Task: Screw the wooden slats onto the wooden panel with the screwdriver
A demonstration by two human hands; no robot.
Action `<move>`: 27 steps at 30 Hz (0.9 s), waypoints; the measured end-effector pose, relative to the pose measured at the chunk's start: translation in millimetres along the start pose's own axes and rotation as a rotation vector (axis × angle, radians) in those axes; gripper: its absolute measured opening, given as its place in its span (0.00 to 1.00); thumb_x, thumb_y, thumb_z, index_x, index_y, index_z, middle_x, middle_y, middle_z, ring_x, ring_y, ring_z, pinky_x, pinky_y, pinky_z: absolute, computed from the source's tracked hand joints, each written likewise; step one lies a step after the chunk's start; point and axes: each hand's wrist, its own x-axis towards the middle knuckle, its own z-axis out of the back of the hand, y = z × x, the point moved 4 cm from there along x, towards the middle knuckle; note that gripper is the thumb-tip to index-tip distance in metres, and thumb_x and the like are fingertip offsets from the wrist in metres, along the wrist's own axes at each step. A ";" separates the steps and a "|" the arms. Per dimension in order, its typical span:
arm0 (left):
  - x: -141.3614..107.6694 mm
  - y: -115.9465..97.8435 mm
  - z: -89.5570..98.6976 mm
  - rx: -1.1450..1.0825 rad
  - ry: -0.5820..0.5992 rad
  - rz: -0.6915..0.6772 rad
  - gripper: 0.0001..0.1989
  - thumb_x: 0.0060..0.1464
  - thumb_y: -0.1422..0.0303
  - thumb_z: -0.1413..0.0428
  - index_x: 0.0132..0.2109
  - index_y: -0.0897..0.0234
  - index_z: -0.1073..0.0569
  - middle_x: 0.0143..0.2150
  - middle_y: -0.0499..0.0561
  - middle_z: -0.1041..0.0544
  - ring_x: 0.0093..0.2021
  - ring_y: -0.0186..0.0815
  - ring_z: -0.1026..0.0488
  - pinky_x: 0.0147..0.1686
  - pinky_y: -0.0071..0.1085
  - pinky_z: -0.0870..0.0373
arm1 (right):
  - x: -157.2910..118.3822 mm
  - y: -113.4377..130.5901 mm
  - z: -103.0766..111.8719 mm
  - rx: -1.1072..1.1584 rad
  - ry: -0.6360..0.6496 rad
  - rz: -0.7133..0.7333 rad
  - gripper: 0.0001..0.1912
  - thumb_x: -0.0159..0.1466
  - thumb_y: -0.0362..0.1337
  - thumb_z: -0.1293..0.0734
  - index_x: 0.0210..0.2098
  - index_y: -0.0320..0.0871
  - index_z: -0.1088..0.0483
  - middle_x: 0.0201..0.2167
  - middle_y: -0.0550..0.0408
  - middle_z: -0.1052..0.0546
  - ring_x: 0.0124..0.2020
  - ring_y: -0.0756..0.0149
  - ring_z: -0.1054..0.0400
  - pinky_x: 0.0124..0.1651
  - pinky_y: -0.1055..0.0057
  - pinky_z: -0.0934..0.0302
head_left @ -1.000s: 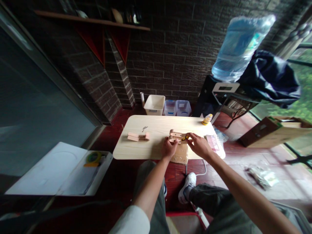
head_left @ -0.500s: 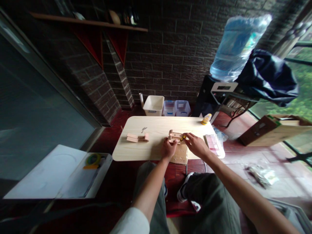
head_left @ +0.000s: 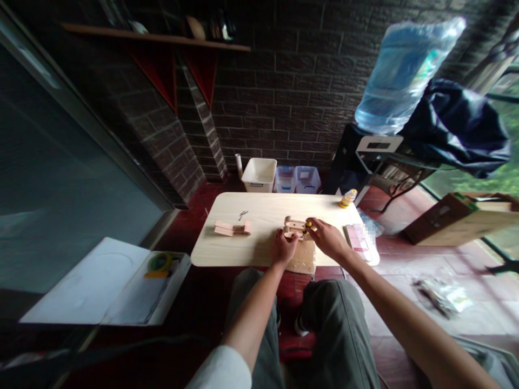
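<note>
Leftmost on the worktop (head_left: 267, 206), one wooden piece (head_left: 232, 228) lies near small dark bits (head_left: 243, 215); then the grip of the left hand (head_left: 284, 248) clasps a second wooden piece (head_left: 298, 223), and that of the right hand (head_left: 327, 237) holds what is probably a yellow-and-black screwdriver (head_left: 308, 223) at that piece's right end.

Far right, the window (head_left: 505, 175) is glowing; dark brick wall (head_left: 292, 102) is filling upper centre, shelf (head_left: 158, 37) running upper left.
</note>
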 end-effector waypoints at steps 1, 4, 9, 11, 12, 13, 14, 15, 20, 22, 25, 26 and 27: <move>-0.2 -0.6 0.4 0.007 -0.002 0.004 0.19 0.57 0.62 0.36 0.54 0.63 0.21 0.44 0.56 0.17 0.44 0.42 0.18 0.46 0.35 0.22 | 0.7 1.0 1.2 -0.012 0.013 0.010 0.16 0.77 0.42 0.43 0.59 0.46 0.33 0.55 0.46 0.19 0.46 0.57 0.21 0.44 0.69 0.37; -0.4 -2.3 0.4 0.014 0.006 0.004 0.20 0.57 0.62 0.36 0.55 0.63 0.22 0.44 0.57 0.17 0.44 0.43 0.18 0.46 0.36 0.22 | 2.6 3.8 4.4 -0.041 0.048 0.016 0.15 0.76 0.42 0.42 0.57 0.46 0.31 0.52 0.45 0.18 0.46 0.56 0.21 0.43 0.68 0.37; 0.1 -4.7 0.5 0.012 0.008 -0.015 0.20 0.57 0.63 0.37 0.56 0.63 0.22 0.42 0.56 0.17 0.45 0.44 0.18 0.47 0.37 0.22 | 5.0 8.4 8.1 -0.048 0.059 -0.027 0.14 0.75 0.43 0.39 0.55 0.46 0.30 0.50 0.46 0.17 0.44 0.57 0.21 0.42 0.69 0.38; 0.0 -5.4 0.5 0.021 0.012 -0.014 0.20 0.57 0.63 0.37 0.55 0.63 0.22 0.43 0.56 0.17 0.45 0.44 0.18 0.46 0.36 0.22 | 5.4 9.4 9.5 -0.051 0.059 -0.043 0.14 0.75 0.44 0.39 0.55 0.47 0.30 0.50 0.47 0.17 0.43 0.57 0.21 0.41 0.69 0.39; -0.1 -5.6 0.6 0.027 0.011 -0.011 0.19 0.57 0.63 0.37 0.55 0.63 0.22 0.43 0.57 0.17 0.44 0.44 0.18 0.46 0.36 0.22 | 5.6 9.6 10.1 -0.054 0.059 -0.047 0.14 0.75 0.44 0.39 0.55 0.47 0.30 0.49 0.47 0.16 0.43 0.57 0.20 0.41 0.69 0.39; -0.3 -5.7 0.5 0.032 0.012 -0.007 0.19 0.58 0.62 0.37 0.55 0.63 0.22 0.43 0.57 0.17 0.44 0.43 0.18 0.46 0.36 0.22 | 5.7 9.4 10.7 -0.056 0.059 -0.047 0.14 0.75 0.44 0.39 0.55 0.47 0.30 0.49 0.47 0.16 0.43 0.57 0.20 0.40 0.69 0.39; -0.4 -5.7 0.4 0.036 0.014 -0.004 0.19 0.58 0.62 0.37 0.55 0.63 0.22 0.43 0.56 0.17 0.45 0.43 0.18 0.46 0.36 0.22 | 5.9 8.8 11.1 -0.060 0.059 -0.047 0.13 0.75 0.44 0.39 0.55 0.47 0.30 0.49 0.47 0.16 0.44 0.57 0.20 0.40 0.69 0.39; -0.5 -5.6 0.2 0.039 0.016 -0.004 0.19 0.58 0.62 0.37 0.55 0.63 0.22 0.43 0.56 0.17 0.45 0.44 0.18 0.46 0.35 0.22 | 6.2 7.8 11.1 -0.067 0.061 -0.049 0.13 0.75 0.44 0.39 0.55 0.47 0.30 0.49 0.48 0.16 0.43 0.57 0.20 0.40 0.69 0.39; -0.7 -2.2 -0.4 0.041 0.002 -0.007 0.21 0.58 0.61 0.37 0.56 0.64 0.23 0.45 0.58 0.17 0.48 0.46 0.19 0.48 0.37 0.23 | 12.8 -1.4 1.8 -0.185 0.175 -0.059 0.13 0.75 0.42 0.39 0.54 0.45 0.30 0.46 0.44 0.16 0.43 0.54 0.19 0.38 0.68 0.39; -0.9 -0.1 -1.2 0.040 0.011 0.002 0.22 0.58 0.60 0.36 0.57 0.65 0.23 0.46 0.59 0.17 0.47 0.47 0.19 0.47 0.37 0.23 | 17.7 -4.2 -1.6 -0.207 0.208 -0.070 0.13 0.74 0.43 0.38 0.53 0.44 0.29 0.43 0.42 0.16 0.42 0.53 0.19 0.38 0.68 0.39; -1.1 2.0 -1.8 0.025 0.012 0.007 0.22 0.59 0.60 0.37 0.57 0.65 0.24 0.46 0.60 0.17 0.48 0.47 0.19 0.48 0.37 0.23 | 25.4 -4.0 -2.2 -0.234 0.229 -0.080 0.15 0.74 0.45 0.38 0.53 0.43 0.28 0.43 0.40 0.16 0.43 0.51 0.19 0.39 0.67 0.37; -1.1 2.5 -1.7 0.017 0.008 0.004 0.22 0.59 0.60 0.37 0.58 0.65 0.24 0.47 0.60 0.17 0.48 0.47 0.19 0.49 0.38 0.23 | 27.5 -2.9 -1.6 -0.244 0.236 -0.080 0.16 0.74 0.46 0.38 0.52 0.42 0.28 0.43 0.40 0.16 0.43 0.51 0.19 0.40 0.67 0.37; -1.1 3.0 -1.7 0.010 0.007 0.000 0.22 0.59 0.60 0.37 0.58 0.64 0.24 0.47 0.59 0.17 0.48 0.47 0.19 0.50 0.38 0.23 | 29.2 -1.5 -0.6 -0.253 0.241 -0.081 0.17 0.74 0.46 0.38 0.52 0.42 0.27 0.43 0.39 0.16 0.44 0.50 0.19 0.40 0.67 0.36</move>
